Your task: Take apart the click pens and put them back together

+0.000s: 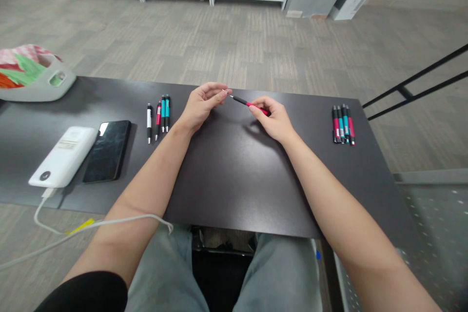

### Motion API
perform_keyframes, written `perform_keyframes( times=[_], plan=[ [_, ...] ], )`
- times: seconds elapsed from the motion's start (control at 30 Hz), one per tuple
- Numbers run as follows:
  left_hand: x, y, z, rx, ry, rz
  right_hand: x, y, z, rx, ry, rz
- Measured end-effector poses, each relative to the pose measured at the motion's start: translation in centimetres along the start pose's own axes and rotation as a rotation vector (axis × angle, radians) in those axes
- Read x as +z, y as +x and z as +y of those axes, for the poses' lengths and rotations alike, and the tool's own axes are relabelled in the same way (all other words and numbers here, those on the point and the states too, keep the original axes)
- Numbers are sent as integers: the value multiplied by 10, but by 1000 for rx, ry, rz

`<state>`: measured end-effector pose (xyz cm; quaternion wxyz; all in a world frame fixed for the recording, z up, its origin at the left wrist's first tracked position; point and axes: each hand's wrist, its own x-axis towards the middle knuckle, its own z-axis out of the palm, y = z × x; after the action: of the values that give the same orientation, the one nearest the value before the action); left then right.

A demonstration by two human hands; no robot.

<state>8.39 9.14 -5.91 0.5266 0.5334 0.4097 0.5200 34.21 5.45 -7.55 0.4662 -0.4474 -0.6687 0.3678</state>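
Red-barrelled pen (244,102) is held level just above the counter (234,175), near its far edge. The right hand (275,119) closes its grip on the barrel, apparently to steady it. The left hand (201,107) pinches narrowly at the tip. The left pen row (158,116) and right pen row (342,124) lie well apart from both hands.

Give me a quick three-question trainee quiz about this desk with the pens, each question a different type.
1. True or false: the right hand holds a red pen.
2. What lies right beside the white power bank? A) a black phone B) a mug C) a keyboard
3. Fill in: the row of pens nearest the left hand has ____ pens.

Key: 1 true; 2 A; 3 four.
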Motion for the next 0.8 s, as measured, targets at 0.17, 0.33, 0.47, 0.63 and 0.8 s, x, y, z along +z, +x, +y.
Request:
perform_keyframes(
  times=[0.17, 0.33, 0.47, 0.63, 0.8],
  plan=[
    [2, -1, -2, 15, 10, -40, 0, 0, 2, -3, 5, -3],
    [6, -2, -3, 38, 25, -63, 0, 0, 3, -22, 18, -2],
    [7, -3, -1, 11, 31, -56, -1, 1, -1, 20, -4, -15],
    [7, -2, -2, 25, 56, -61, -2, 2, -3, 24, -54, -51],
    [7, 0, -5, 9, 132, -54, 0, 1, -1, -36, -7, -21]
  ],
)
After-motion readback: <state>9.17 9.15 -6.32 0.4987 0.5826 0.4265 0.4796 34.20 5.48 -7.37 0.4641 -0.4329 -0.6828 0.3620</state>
